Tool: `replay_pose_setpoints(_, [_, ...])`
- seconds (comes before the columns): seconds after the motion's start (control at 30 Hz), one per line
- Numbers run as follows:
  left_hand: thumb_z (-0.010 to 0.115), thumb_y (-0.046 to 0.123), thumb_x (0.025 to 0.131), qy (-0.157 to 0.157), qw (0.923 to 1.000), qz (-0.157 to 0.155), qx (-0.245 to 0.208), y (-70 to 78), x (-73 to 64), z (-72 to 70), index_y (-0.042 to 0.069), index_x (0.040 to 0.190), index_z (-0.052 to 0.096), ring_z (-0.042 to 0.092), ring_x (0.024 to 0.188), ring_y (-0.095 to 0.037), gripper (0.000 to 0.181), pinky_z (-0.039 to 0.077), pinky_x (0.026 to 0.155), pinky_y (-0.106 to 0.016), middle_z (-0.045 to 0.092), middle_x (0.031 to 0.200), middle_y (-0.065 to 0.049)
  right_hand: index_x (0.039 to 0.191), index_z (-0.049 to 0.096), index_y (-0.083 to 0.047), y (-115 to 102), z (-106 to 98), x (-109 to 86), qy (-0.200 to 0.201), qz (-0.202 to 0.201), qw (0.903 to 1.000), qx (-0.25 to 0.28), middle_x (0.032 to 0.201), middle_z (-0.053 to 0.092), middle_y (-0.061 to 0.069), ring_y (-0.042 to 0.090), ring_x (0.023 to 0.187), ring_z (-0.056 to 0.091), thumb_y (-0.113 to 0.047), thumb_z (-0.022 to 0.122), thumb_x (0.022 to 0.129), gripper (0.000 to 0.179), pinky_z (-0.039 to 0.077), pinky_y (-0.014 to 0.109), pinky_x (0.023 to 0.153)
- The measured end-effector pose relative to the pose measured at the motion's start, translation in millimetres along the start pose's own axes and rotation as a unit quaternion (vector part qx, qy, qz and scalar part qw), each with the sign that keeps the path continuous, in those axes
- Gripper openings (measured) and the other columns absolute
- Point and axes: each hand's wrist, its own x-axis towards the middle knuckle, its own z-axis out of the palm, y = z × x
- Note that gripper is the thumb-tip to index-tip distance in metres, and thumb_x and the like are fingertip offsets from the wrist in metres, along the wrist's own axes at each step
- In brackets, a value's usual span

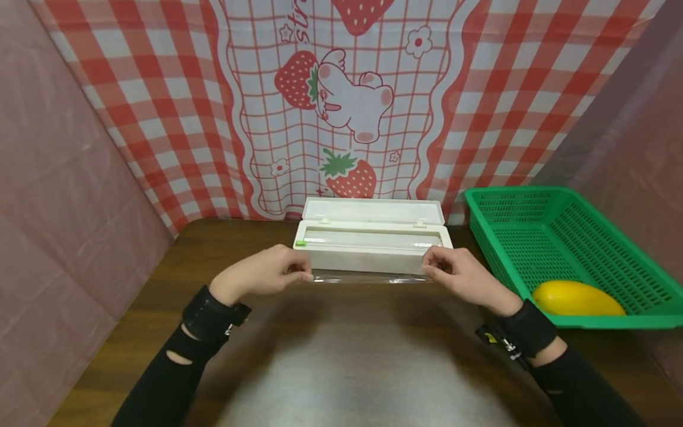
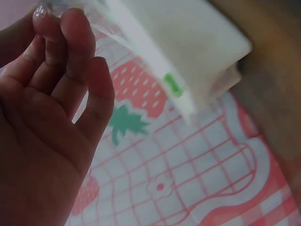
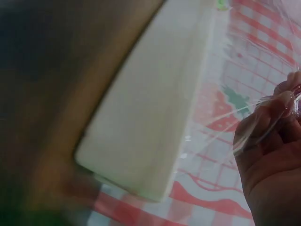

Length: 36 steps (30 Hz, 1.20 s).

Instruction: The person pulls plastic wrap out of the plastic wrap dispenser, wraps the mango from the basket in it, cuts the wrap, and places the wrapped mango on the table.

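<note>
A long white plastic wrap dispenser box (image 1: 368,261) stands at the back of the table, its lid (image 1: 373,211) tipped back. On its left end sits a small green slide cutter (image 1: 301,243). Clear plastic wrap (image 1: 368,279) stretches out over the front of the box between both hands. My left hand (image 1: 269,270) pinches the left corner of the wrap between thumb and fingers. The right corner is pinched by my right hand (image 1: 464,276); in the right wrist view the wrap (image 3: 254,127) shows creased around the fingers.
On the right of the table is a green plastic basket (image 1: 501,255) with a yellow mango-like fruit (image 1: 578,298) inside. Behind the box hangs a red checked strawberry cloth (image 1: 187,118). Pink cloth (image 1: 64,178) hangs along the left side.
</note>
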Motion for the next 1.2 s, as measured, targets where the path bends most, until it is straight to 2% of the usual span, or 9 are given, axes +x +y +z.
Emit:
replay_pose_setpoints(0.17, [0.06, 0.034, 0.088, -0.05, 0.9985, -0.019, 0.017, -3.3, -0.9, 19.2, 0.023, 0.089, 0.063, 0.05, 0.064, -0.005, 0.012, 0.044, 0.056, -0.024, 0.054, 0.073, 0.01, 0.084, 0.056, -0.027, 5.9, 11.1, -6.6, -0.043, 0.007, 0.999, -0.003, 0.066, 0.05, -0.011, 0.007, 0.058, 0.045, -0.024, 0.059, 0.089, 0.006, 0.039, 0.027, 0.052])
replay_pose_setpoints(0.27, [0.06, 0.034, 0.088, -0.062, 0.9974, -0.02, 0.031, -6.0, -0.7, 28.0, 0.021, 0.087, 0.063, 0.05, 0.063, -0.006, 0.013, 0.044, 0.056, -0.024, 0.053, 0.071, 0.011, 0.083, 0.056, -0.028, 10.6, 16.7, -8.2, -0.06, -0.001, 0.9981, -0.017, 0.066, 0.05, -0.012, 0.005, 0.06, 0.046, -0.027, 0.059, 0.089, 0.007, 0.039, 0.026, 0.053])
replay_pose_setpoints(0.5, [0.059, 0.034, 0.089, -0.059, 0.9964, -0.004, 0.06, -16.5, 4.4, 43.7, 0.022, 0.082, 0.063, 0.048, 0.062, -0.005, 0.014, 0.042, 0.056, -0.025, 0.05, 0.068, 0.013, 0.082, 0.055, -0.029, 17.9, 26.4, -11.1, -0.104, -0.012, 0.9933, -0.05, 0.069, 0.052, -0.015, 0.004, 0.063, 0.047, -0.029, 0.058, 0.09, 0.009, 0.041, 0.025, 0.056])
replay_pose_setpoints(0.73, [0.059, 0.035, 0.088, -0.079, 0.9944, -0.038, 0.06, -24.0, 6.2, 55.0, 0.028, 0.084, 0.061, 0.05, 0.063, -0.005, 0.008, 0.043, 0.056, -0.024, 0.053, 0.071, 0.013, 0.081, 0.057, -0.025, 23.6, 33.4, -13.3, -0.142, -0.001, 0.9882, -0.058, 0.073, 0.052, -0.015, 0.004, 0.066, 0.048, -0.025, 0.058, 0.09, 0.009, 0.042, 0.026, 0.06])
replay_pose_setpoints(1.03, [0.059, 0.033, 0.088, -0.068, 0.9895, -0.05, 0.117, -33.4, 11.0, 66.5, 0.027, 0.079, 0.061, 0.049, 0.063, -0.006, 0.011, 0.042, 0.057, -0.026, 0.051, 0.069, 0.014, 0.081, 0.054, -0.026, 32.9, 42.1, -13.3, -0.159, -0.028, 0.9834, -0.083, 0.08, 0.049, -0.014, 0.006, 0.074, 0.046, -0.02, 0.059, 0.088, 0.01, 0.041, 0.027, 0.068])
replay_pose_setpoints(1.2, [0.058, 0.034, 0.089, -0.061, 0.989, -0.051, 0.125, -34.0, 13.1, 70.6, 0.027, 0.077, 0.058, 0.049, 0.064, -0.006, 0.013, 0.042, 0.058, -0.027, 0.051, 0.068, 0.014, 0.078, 0.053, -0.027, 38.0, 46.5, -15.6, -0.167, -0.029, 0.9798, -0.106, 0.079, 0.046, -0.014, 0.007, 0.076, 0.044, -0.021, 0.061, 0.087, 0.013, 0.039, 0.028, 0.069])
